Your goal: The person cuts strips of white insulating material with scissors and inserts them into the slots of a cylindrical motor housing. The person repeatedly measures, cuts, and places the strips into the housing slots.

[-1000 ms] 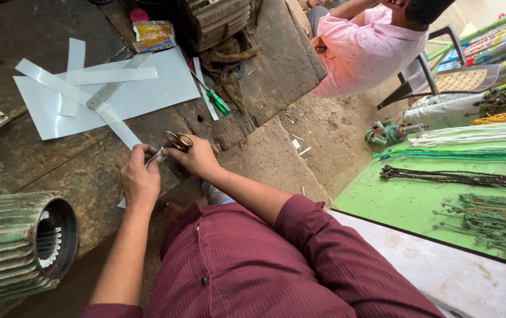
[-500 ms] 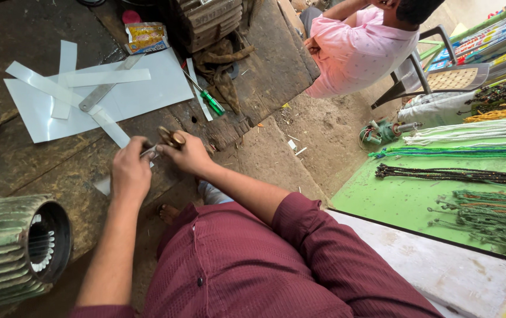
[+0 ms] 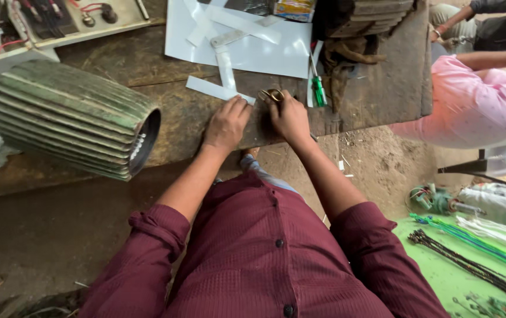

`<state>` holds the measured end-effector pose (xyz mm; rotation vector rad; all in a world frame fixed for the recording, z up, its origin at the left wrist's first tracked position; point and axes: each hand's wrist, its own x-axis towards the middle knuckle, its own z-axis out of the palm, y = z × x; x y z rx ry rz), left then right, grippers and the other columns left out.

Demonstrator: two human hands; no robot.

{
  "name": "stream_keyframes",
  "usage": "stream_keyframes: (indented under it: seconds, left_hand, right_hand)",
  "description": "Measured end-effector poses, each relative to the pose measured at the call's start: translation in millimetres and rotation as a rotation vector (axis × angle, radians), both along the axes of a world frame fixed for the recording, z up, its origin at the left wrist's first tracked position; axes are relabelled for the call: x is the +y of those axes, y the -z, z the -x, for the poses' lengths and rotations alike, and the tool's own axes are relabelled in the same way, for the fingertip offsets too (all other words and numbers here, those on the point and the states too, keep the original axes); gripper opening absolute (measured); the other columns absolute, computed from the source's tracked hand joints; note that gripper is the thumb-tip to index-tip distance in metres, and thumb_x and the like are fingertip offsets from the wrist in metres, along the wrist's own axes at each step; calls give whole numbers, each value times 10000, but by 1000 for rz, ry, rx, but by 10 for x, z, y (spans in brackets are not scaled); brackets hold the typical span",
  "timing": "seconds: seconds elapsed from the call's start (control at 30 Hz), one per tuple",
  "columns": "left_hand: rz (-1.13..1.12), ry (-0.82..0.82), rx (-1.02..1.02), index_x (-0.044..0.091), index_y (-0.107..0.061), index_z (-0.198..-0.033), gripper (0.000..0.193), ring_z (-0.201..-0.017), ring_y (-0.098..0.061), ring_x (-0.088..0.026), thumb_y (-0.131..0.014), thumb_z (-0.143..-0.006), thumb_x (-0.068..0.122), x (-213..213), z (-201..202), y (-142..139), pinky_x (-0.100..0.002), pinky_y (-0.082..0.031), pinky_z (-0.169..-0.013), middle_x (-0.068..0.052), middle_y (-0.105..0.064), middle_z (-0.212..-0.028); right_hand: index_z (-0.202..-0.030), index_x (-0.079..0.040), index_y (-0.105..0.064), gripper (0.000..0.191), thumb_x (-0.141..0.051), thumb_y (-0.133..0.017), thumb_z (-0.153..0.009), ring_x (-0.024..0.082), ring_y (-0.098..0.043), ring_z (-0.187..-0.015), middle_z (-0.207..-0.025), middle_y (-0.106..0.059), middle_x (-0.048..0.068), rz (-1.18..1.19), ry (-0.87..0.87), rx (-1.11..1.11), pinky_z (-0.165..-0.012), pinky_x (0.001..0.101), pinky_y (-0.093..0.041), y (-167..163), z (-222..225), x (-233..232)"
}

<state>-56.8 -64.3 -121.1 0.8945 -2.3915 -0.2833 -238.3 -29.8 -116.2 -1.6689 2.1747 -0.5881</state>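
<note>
The view has swung since the earlier frame: the motor point(image 3: 73, 118) is now seen big at the left, and the hands are seen nearer the top middle. The hands have stayed together at the bench point(image 3: 376, 88) edge.

In the head view, the left hand point(image 3: 226, 125) is laid flat on the bench, with its fingers together and pressed on the end of a white strip point(image 3: 214, 89). The right hand point(image 3: 290, 118) is closed around the scissors point(image 3: 271, 95), whose brown loops are seen just above the knuckles. The scissors are held right beside the strip's end, between the two hands. The blades cannot be seen.

More strips are spread on a white sheet point(image 3: 253, 53) farther up the bench. A green screwdriver point(image 3: 319, 89) is laid just right of the scissors. A dark red shirt is worn by the person. Another person's pink sleeve point(image 3: 470, 106) is seen at the right. Green wires point(image 3: 488, 235) are laid on a green board at the lower right.
</note>
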Motion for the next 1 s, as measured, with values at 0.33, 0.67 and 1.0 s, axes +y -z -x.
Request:
stream_keyframes:
  seconds: [0.33,0.67,1.0]
  left_hand:
    - [-43,-132,-278,67,-664,-1269,357,-1313,-520,-331,-557,-943,166,230,150,128,-464,-467,-1037,-136,-586,-1326]
    - [-29,-90,-199,44,-642,-1341,421,-1376,-508,-339,-523,-952,147,244,-16,179,-428,-435,-1101,-163,-583,-1430]
    - [-47,-105,-236,75,-689,-1228,339,-1283,-565,-339,-550,-929,153,164,90,77,-460,-467,-1057,-152,-613,-1322]
  right_hand:
    - [-1069,-85,-595,169,-208,-597,-954,427,-697,-895,-975,-726,181,54,-220,247,-743,521,-552,262,-46,-64]
    - [-1197,-138,-683,348,-403,-587,-994,447,-689,-843,-977,-737,207,-208,-337,112,-727,547,-545,86,124,-366]
    - [-1079,-115,-659,162,-149,-562,-955,419,-701,-942,-1010,-732,166,-17,-297,275,-795,523,-555,181,26,-113]
